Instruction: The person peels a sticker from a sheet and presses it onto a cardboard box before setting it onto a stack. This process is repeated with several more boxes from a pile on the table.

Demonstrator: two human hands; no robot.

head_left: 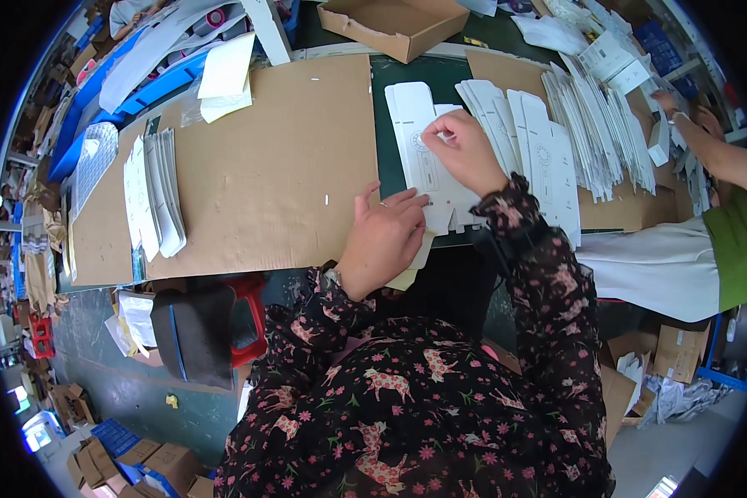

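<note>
A flat, unfolded white carton [412, 133] with printed line drawings lies on the table in front of me. My left hand [382, 242] rests palm down at its lower left corner, fingers stretched out and touching its edge. Above the carton's right side, my right hand [466, 158] is closed with thumb and fingertips pinched together. Whatever the pinch holds, if anything, is hidden. Further flat white cartons [544, 153] lie fanned just right of my right hand. Pale yellow paper [405, 279] shows below my left hand at the table's edge.
Brown cardboard [266, 166] covers the table's left part, with a stack of flat cartons [153, 195] on it. A shallow cardboard tray [394, 25] sits at the back. Many more cartons [598, 124] lean to the right, near a co-worker's arm [714, 149]. A red stool [247, 319] stands below left.
</note>
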